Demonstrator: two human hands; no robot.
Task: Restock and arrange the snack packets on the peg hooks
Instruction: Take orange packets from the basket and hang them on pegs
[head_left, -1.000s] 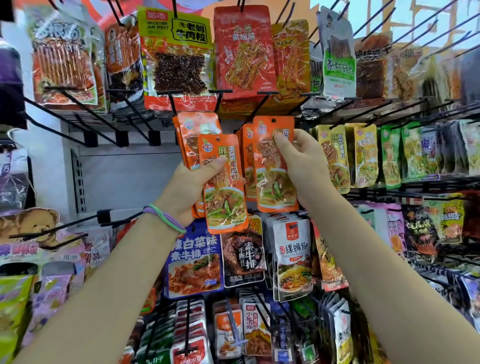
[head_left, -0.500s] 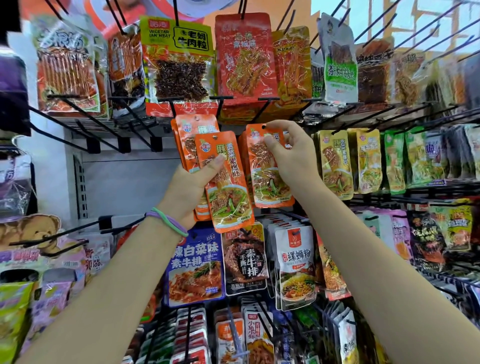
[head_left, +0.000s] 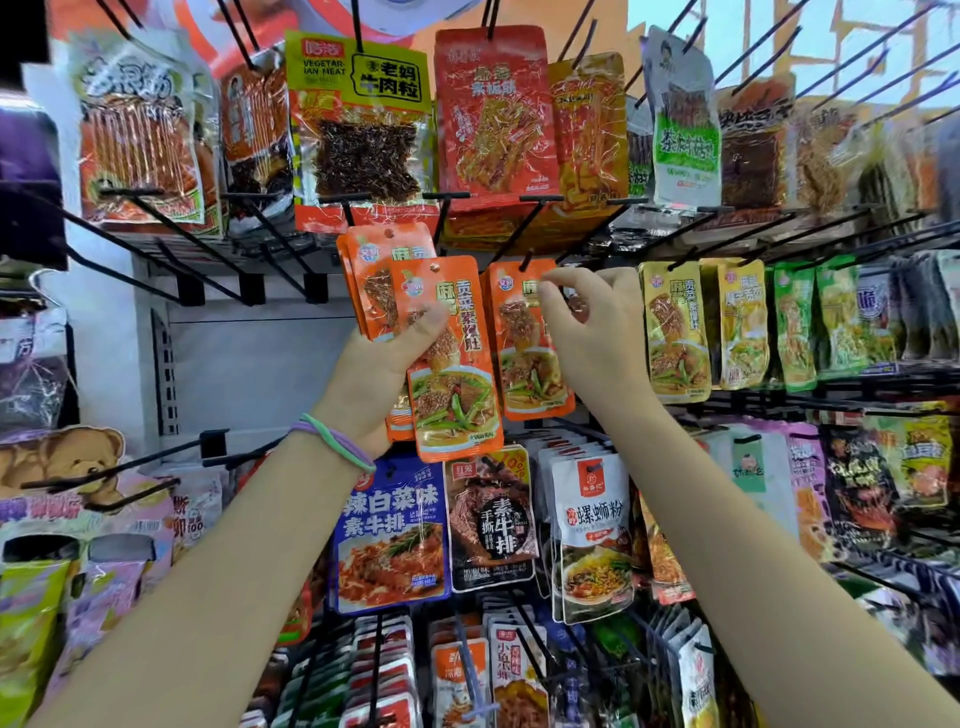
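My left hand (head_left: 379, 374) grips a small stack of orange snack packets (head_left: 447, 358), thumb pressed on the front one. They are held up just left of a black peg hook (head_left: 527, 260) in the middle row. One matching orange packet (head_left: 524, 353) hangs on that hook by its hole. My right hand (head_left: 592, 332) is at that packet's upper right corner, thumb and curled fingers pinching its top edge. The packet's right side is hidden behind this hand.
Yellow packets (head_left: 675, 332) and green packets (head_left: 795, 322) hang to the right. Large red and orange bags (head_left: 493, 114) hang in the row above. A blue packet (head_left: 392, 530) and a dark packet (head_left: 491, 519) hang below. Bare black hooks (head_left: 171, 228) jut out at left.
My right hand lifted the single orange packet up and onto the peg hook, where it now hangs. My left hand with its stack stayed about where it was.
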